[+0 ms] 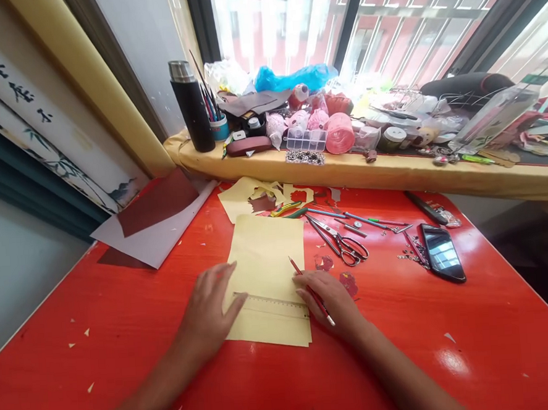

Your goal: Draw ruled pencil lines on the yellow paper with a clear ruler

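A sheet of yellow paper [268, 255] lies on the red table, with its lower corners slightly doubled as if over another sheet. Across its lower part rests a clear ruler [273, 306]. My left hand [212, 301] is spread at the paper's left edge, its thumb at the ruler's left end. In my right hand [328, 297] is a red pencil [313, 292], its tip pointing up and away and its eraser end toward me. The fingers of that hand are beside the ruler's right end.
Scissors [339, 241], craft pliers [287, 209], pencils and a phone [443, 253] lie beyond and right of the paper. Yellow scraps [241, 198] are behind it. Large sheets [164, 227] lie at left. A thermos [191, 108] and clutter fill the windowsill.
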Demonstrator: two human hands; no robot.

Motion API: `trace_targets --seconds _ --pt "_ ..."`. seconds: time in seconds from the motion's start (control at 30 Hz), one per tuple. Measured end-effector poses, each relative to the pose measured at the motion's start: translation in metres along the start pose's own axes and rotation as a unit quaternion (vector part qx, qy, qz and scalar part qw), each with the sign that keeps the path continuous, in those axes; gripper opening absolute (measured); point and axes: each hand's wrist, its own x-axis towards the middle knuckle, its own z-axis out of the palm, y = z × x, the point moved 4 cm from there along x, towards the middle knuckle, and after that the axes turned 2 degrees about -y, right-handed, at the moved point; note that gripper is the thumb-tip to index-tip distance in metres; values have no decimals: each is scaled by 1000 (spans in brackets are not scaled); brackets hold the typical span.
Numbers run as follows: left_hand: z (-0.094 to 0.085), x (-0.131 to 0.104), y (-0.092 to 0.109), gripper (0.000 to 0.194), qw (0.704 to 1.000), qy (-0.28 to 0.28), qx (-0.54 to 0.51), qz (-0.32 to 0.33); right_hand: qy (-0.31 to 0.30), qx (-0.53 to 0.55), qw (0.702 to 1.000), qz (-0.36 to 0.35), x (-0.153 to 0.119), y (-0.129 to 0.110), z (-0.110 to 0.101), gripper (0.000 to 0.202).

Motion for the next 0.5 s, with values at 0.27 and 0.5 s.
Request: trace_targets --seconds 0.27,0.5 --pt "22 89 -31 64 993 -11 -67 -92 14 12 1000 -4 -2 -4 0 21" --pt "36 102 -23 87 978 -2 -167 -125 39 44 998 37 -7 4 -1 23"
